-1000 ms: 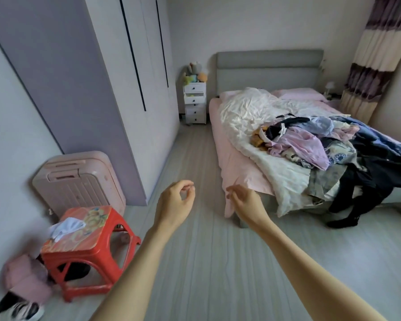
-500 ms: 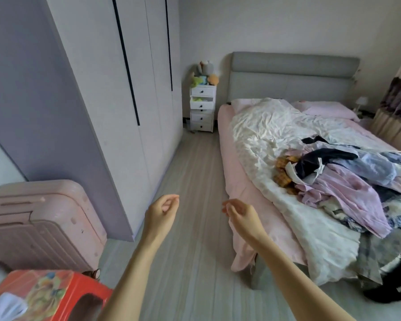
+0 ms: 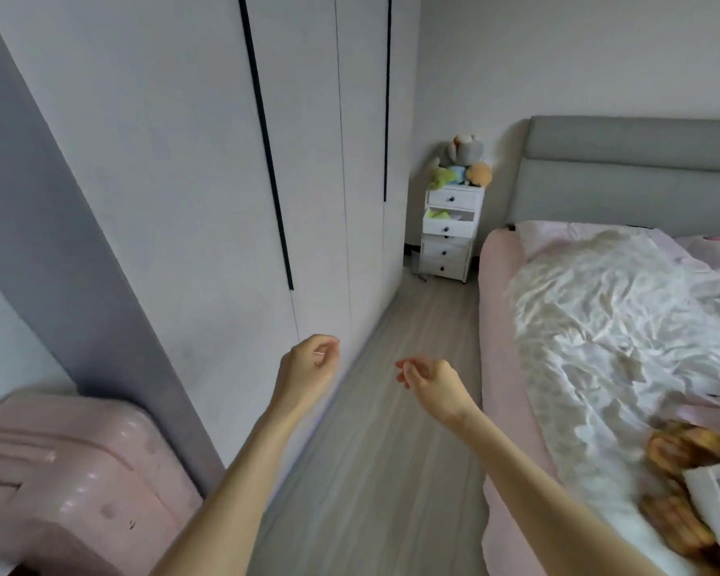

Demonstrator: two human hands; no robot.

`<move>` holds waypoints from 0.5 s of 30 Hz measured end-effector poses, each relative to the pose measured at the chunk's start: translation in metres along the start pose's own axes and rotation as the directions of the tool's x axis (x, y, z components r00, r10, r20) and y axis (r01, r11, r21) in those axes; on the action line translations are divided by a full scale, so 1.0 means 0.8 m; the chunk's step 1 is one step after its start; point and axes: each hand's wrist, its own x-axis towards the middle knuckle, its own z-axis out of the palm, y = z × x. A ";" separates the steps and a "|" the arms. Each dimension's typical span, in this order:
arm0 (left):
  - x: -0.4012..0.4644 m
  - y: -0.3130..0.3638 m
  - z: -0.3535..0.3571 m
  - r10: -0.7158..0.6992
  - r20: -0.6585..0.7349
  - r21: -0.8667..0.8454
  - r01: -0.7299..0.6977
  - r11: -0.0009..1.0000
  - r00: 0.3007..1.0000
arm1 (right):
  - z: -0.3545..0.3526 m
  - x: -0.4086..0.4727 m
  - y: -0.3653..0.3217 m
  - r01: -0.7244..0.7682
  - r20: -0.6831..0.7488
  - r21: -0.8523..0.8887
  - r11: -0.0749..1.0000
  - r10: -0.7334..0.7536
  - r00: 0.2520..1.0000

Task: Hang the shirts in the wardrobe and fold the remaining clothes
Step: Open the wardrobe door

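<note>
The white wardrobe (image 3: 208,160) fills the left side, its doors closed, with long black handle strips. My left hand (image 3: 306,370) hangs in front of its lower edge, fingers loosely curled and holding nothing. My right hand (image 3: 431,382) floats over the floor between wardrobe and bed, also loosely curled and empty. Only the edge of the clothes pile (image 3: 682,492) shows at the lower right on the bed: an orange-brown garment and a white one. The rest of the pile is out of frame.
A pink suitcase (image 3: 71,484) stands at the lower left against the wardrobe's grey side. The bed (image 3: 499,326) with a pink sheet and white duvet lies on the right. A white drawer unit (image 3: 447,234) with plush toys stands at the far wall. Wooden floor runs between.
The view has swung left and up toward the wardrobe. The red stool and most of the clothes pile have left the frame. Both hands stay raised and empty.
</note>
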 end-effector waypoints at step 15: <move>0.419 -0.015 -0.011 0.190 -0.509 0.441 0.065 0.895 0.839 | 0.064 0.468 -0.100 0.432 0.112 0.022 0.902 -0.431 0.895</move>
